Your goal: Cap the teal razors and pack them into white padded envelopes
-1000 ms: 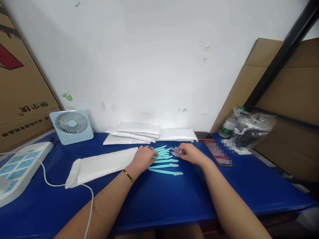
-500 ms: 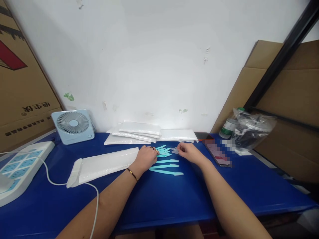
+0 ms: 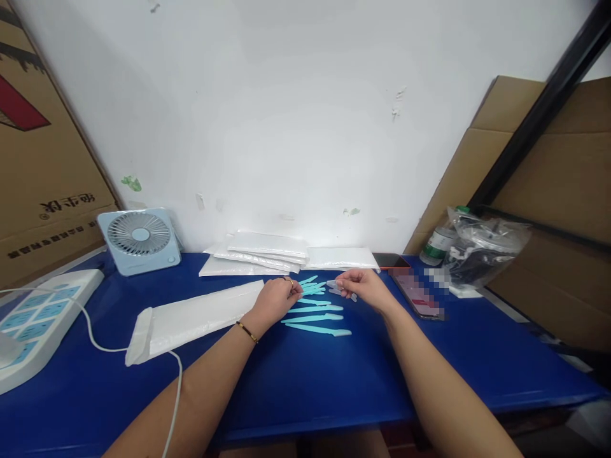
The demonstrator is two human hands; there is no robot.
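Note:
Several thin turquoise plastic tools (image 3: 316, 316) lie in a loose row on the blue table (image 3: 305, 381). My left hand (image 3: 273, 299) rests at their left ends, fingers curled and pinched on the tip of one turquoise tool. My right hand (image 3: 363, 286) hovers just right of the pile, its fingers pinched on a small clear plastic cap (image 3: 340, 287). A white padded envelope (image 3: 191, 319) lies flat beside my left wrist, its open flap toward the left.
A stack of white envelopes (image 3: 267, 253) sits against the wall. A small blue fan (image 3: 139, 240) and a white power strip (image 3: 33, 321) with its cable are at the left. A phone (image 3: 417, 294), a bottle (image 3: 436, 245) and a clear bag (image 3: 482, 248) are at the right. Cardboard boxes flank both sides.
My left hand has drawn slightly left and up along the turquoise tools. My right hand has lifted a little with the clear cap.

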